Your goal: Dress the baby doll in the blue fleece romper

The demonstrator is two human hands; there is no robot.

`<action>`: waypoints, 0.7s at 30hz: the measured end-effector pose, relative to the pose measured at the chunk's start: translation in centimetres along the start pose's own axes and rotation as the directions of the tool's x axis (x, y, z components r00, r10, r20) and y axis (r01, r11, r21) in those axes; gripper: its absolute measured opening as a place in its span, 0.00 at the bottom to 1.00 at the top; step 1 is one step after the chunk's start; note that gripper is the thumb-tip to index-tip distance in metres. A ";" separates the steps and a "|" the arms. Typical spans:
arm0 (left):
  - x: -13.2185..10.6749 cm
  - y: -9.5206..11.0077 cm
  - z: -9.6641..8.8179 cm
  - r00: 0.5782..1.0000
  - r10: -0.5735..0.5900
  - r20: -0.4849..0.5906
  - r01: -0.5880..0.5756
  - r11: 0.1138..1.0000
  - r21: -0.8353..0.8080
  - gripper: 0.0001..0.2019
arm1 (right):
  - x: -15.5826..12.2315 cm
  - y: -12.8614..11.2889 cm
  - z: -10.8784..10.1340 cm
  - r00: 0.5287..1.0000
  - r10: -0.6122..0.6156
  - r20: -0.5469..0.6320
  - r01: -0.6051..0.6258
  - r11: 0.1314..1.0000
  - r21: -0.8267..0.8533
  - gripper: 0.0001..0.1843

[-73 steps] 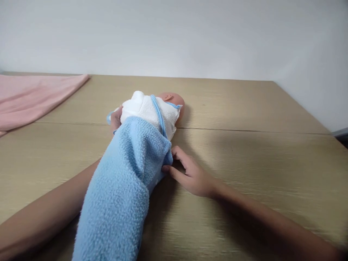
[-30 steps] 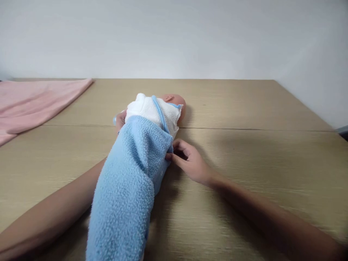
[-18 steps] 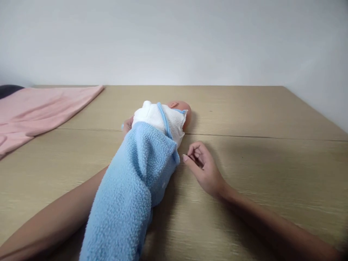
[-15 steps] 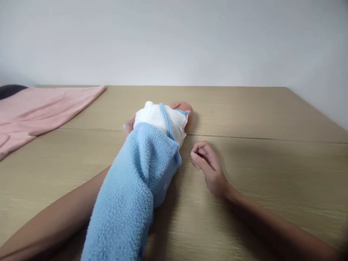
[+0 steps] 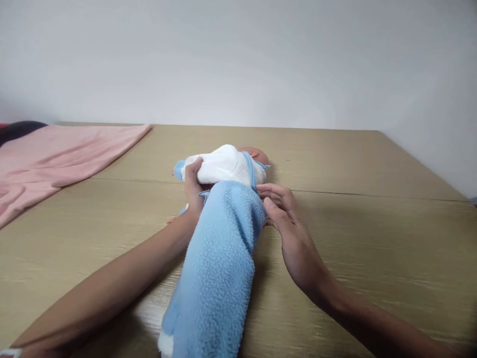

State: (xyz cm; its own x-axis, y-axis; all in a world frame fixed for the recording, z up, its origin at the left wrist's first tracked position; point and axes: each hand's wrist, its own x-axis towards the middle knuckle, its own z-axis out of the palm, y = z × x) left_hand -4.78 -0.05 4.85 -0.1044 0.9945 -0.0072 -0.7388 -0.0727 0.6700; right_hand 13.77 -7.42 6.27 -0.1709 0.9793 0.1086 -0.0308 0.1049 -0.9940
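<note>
A baby doll (image 5: 227, 166) lies on its side on the table, head (image 5: 257, 155) at the far end, back toward the right. Its top is white with blue trim, one blue-cuffed sleeve pointing left. Blue fleece (image 5: 219, 263) covers the lower body and stretches toward me. My left hand (image 5: 193, 184) wraps round the doll's front at the chest, thumb on the white cloth, its other fingers hidden beneath. On the doll's back side, my right hand (image 5: 285, 219) has fingers and thumb apart, fingertips touching the fleece near the blue trim.
A pink cloth (image 5: 74, 154) lies spread at the table's left, with a dark curved object (image 5: 22, 130) behind it. The wooden table (image 5: 372, 238) has a seam running across it. A pale wall (image 5: 261, 64) rises behind.
The doll has turned further onto its side and its fleece end has swung right. My left hand has come into fuller view. My right hand has opened and reached the doll's back.
</note>
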 end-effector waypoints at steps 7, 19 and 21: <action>-1.9 -0.5 1.0 1.000 0.016 -0.019 -0.016 1.000 0.018 0.33 | -1.0 -0.6 -1.4 0.996 0.092 -0.007 -0.092 0.996 -0.006 0.28; -3.7 -0.2 1.9 0.940 0.058 0.335 -0.305 0.581 0.755 0.31 | -2.0 -0.1 -5.3 0.969 0.239 -0.065 -0.232 0.968 0.090 0.33; -4.6 0.1 2.2 0.900 -0.007 0.436 -0.381 0.471 0.796 0.35 | -1.9 0.4 -6.0 0.959 0.269 -0.093 -0.259 0.960 0.102 0.34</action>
State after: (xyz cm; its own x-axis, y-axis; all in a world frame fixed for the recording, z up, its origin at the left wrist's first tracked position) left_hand -2.91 -4.49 6.65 0.2013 0.9284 0.3123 0.2218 -0.3537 0.9087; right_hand 19.96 -8.22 5.56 -0.0803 0.9832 -0.1640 -0.0861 -0.1708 -0.9815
